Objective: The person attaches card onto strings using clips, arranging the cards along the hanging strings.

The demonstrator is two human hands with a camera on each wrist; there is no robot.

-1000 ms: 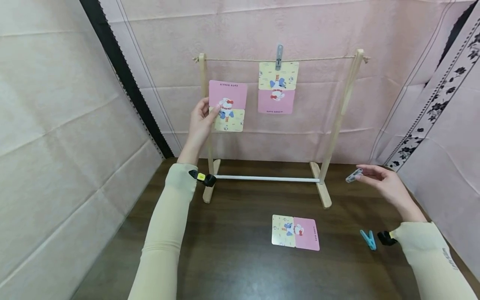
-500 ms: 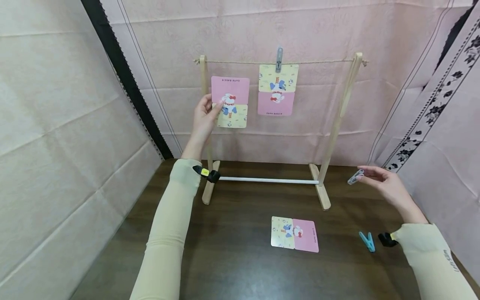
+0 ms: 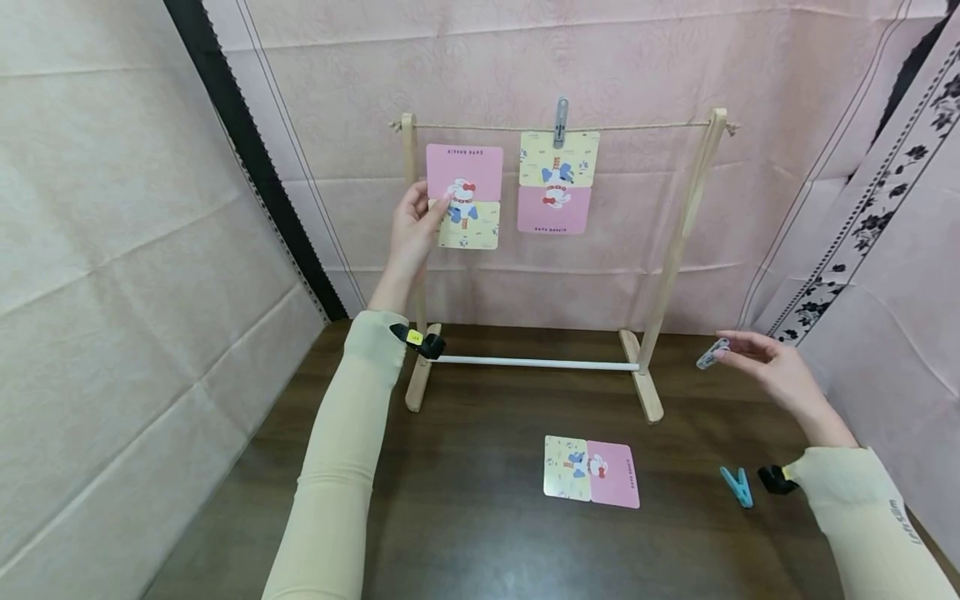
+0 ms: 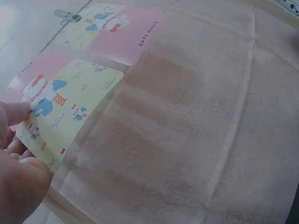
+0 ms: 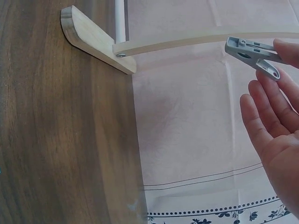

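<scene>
A pink and yellow card with a cartoon rabbit is pinched at its left edge by my left hand. It is held upright, pink half on top, just below the left part of the rope. A grey clothespin sits between the thumb and fingertips of my right hand, out to the right of the wooden rack. Another card hangs from the rope, yellow half up, under a grey clothespin. In the left wrist view the held card partly overlaps the hanging one.
A third card lies flat on the dark wooden table. Near my right wrist lies a blue clothespin. A white bar joins the rack's feet. Pale cloth encloses the back and sides.
My left hand has raised the card and shifted it slightly right, bringing its top edge nearer the rope. The right hand keeps its clothespin in nearly the same place.
</scene>
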